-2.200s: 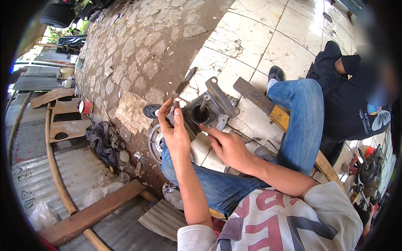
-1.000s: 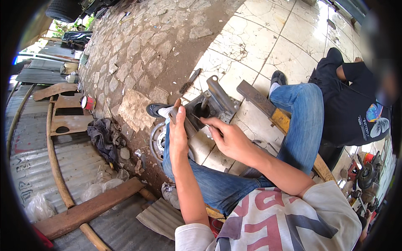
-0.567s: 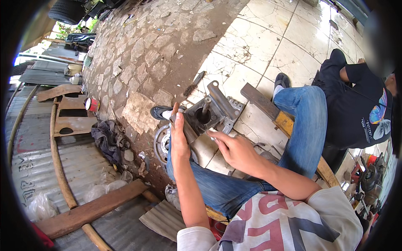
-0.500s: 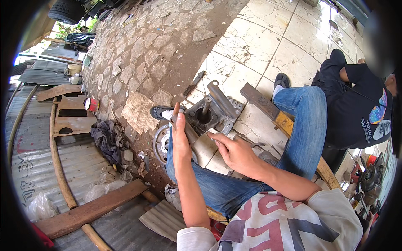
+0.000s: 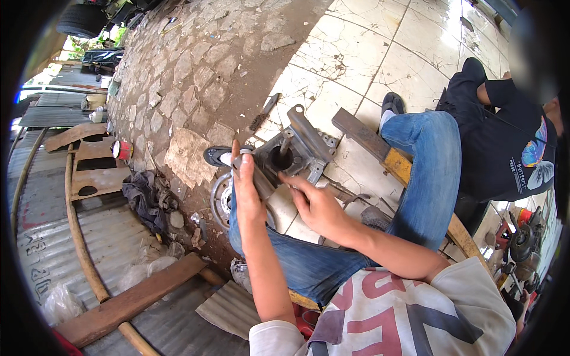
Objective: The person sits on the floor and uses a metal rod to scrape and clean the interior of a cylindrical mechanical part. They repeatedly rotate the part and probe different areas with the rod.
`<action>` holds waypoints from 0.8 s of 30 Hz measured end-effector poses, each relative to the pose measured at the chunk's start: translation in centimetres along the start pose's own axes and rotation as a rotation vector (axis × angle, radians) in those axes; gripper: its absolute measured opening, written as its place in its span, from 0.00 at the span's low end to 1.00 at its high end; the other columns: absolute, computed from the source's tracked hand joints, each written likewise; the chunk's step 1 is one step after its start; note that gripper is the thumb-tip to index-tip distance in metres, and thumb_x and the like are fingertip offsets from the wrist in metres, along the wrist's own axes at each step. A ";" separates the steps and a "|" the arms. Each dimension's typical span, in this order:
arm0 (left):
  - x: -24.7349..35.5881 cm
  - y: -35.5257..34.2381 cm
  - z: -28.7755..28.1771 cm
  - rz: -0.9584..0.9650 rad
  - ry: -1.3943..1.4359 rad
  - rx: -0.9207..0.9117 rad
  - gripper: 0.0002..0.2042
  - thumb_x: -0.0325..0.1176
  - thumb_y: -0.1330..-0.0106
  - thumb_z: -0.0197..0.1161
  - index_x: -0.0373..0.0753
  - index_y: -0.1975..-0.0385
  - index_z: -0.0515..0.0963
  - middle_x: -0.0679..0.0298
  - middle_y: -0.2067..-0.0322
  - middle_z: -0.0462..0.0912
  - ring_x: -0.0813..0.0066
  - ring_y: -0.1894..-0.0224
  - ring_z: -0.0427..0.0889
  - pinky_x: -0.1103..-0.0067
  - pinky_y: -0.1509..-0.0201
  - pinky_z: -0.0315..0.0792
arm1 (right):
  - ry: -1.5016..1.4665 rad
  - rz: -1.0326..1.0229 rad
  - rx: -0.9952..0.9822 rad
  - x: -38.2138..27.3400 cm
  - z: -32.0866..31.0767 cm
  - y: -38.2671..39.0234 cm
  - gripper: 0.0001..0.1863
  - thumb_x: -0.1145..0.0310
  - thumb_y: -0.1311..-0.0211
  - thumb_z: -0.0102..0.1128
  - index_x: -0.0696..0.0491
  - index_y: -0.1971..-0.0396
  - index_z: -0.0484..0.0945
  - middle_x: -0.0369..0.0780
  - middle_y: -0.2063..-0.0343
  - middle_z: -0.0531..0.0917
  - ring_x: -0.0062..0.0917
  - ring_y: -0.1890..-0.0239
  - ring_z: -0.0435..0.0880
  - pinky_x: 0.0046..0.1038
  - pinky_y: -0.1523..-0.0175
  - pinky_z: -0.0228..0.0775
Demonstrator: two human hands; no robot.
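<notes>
My left hand [image 5: 247, 193] is wrapped round a grey metal tube [image 5: 262, 185], its index finger pointing away from me along the part. A wider, pale metal cylinder [image 5: 282, 203] lies just below it; whether the two are joined I cannot tell. My right hand [image 5: 323, 209] reaches in from the right, index finger stretched to the tube's side and thumb apart from it. No held object shows there. Beyond both hands a grey metal housing [image 5: 309, 155] with a dark round opening rests on the floor, and a short rod [image 5: 286, 142] stands by the opening.
A rusty and yellow steel beam [image 5: 395, 166] runs beside my right leg. Left of my leg lies a slotted metal wheel [image 5: 222, 202]. A dark brush [image 5: 265, 113] lies on the tiles [image 5: 350, 50]. At the right a person in black [image 5: 504, 148] sits close by.
The whole view has shifted slightly. My right index finger has moved outward, farther along the tube and nearer the housing's opening. My left hand keeps its grip.
</notes>
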State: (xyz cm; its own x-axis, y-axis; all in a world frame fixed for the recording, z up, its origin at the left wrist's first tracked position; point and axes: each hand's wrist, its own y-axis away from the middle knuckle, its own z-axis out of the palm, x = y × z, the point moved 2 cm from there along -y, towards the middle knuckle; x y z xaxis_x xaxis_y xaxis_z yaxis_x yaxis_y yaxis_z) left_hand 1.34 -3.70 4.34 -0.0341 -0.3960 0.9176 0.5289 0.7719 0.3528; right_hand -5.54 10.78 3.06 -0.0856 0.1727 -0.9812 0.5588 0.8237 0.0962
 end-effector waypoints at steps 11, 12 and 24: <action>-0.4 0.3 0.4 0.065 0.025 0.044 0.33 0.47 0.28 0.52 0.38 0.28 0.53 0.53 0.37 0.63 0.66 0.38 0.66 0.73 0.34 0.60 | -0.101 -0.129 0.094 1.2 1.1 1.7 0.17 0.77 0.31 0.51 0.56 0.43 0.73 0.51 0.69 0.82 0.24 0.76 0.83 0.25 0.70 0.71; -0.6 0.2 0.5 0.081 0.007 0.064 0.33 0.48 0.28 0.52 0.38 0.28 0.53 0.52 0.36 0.62 0.66 0.36 0.65 0.72 0.33 0.58 | -0.076 -0.127 0.086 1.6 1.0 2.0 0.17 0.77 0.31 0.51 0.56 0.43 0.73 0.52 0.68 0.82 0.25 0.75 0.83 0.25 0.69 0.71; -1.5 0.4 0.5 0.112 -0.023 0.127 0.32 0.49 0.28 0.51 0.39 0.29 0.55 0.54 0.37 0.63 0.66 0.37 0.66 0.73 0.33 0.59 | 0.041 -0.051 -0.022 1.0 -0.1 0.9 0.19 0.78 0.33 0.54 0.54 0.43 0.74 0.52 0.72 0.82 0.33 0.77 0.84 0.28 0.71 0.71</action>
State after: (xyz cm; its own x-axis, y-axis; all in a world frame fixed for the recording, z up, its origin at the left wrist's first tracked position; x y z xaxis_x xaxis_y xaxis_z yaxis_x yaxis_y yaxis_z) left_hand 1.20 -2.55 3.21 -0.0011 -0.2932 0.9561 0.4193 0.8678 0.2666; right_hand -5.20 11.73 2.18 -0.1471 0.1517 -0.9774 0.5343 0.8438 0.0505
